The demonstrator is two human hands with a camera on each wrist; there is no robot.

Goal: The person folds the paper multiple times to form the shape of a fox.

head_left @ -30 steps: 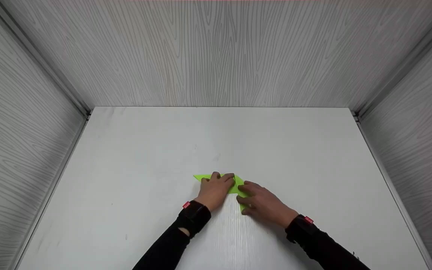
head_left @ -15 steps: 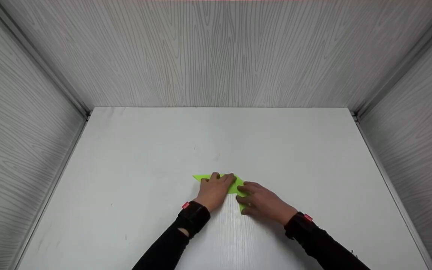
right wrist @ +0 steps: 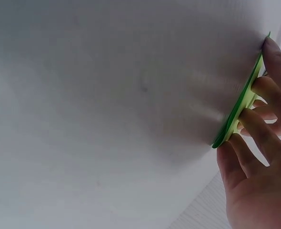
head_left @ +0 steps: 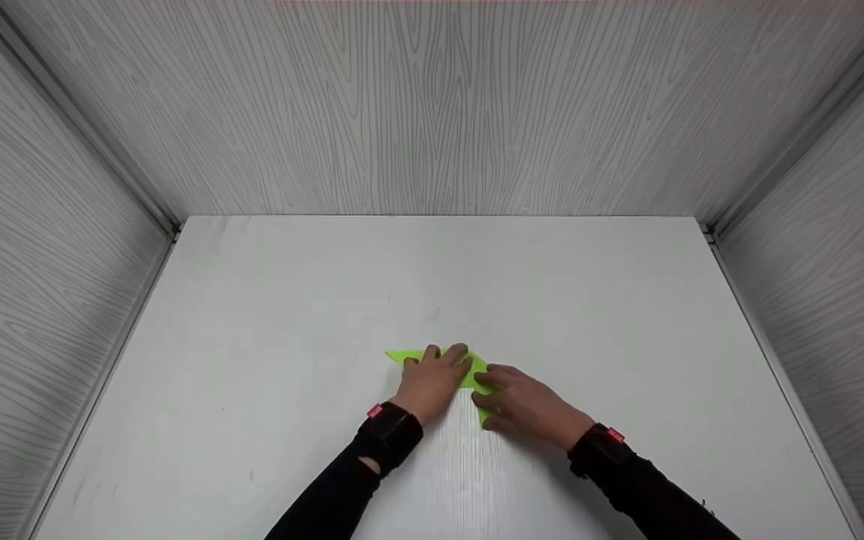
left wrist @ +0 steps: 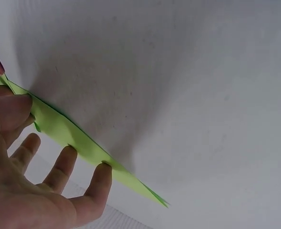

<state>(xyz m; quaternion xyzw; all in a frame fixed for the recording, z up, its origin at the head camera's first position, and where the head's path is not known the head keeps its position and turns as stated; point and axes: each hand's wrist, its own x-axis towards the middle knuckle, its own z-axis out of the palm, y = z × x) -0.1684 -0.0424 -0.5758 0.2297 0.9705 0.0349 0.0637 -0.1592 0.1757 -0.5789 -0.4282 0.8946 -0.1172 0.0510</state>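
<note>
A folded bright green piece of paper lies on the white tabletop in the head view, bent into two arms. My left hand holds its left arm, fingers spread along it, the thumb close to the bend. In the left wrist view the left hand has its fingertips on the green paper, which tapers to a point. My right hand holds the right arm from the side. The right wrist view shows the right hand with bent fingers and thumb along the green paper strip. Both hands hide part of the paper.
The white tabletop spreads around the hands. A grey wood-grain panel stands at the back, with side panels on the left and right. Dark bands sit on both wrists.
My left index finger has shifted slightly up and away from the thumb near the bend. The right hand and the paper stay almost in place.
</note>
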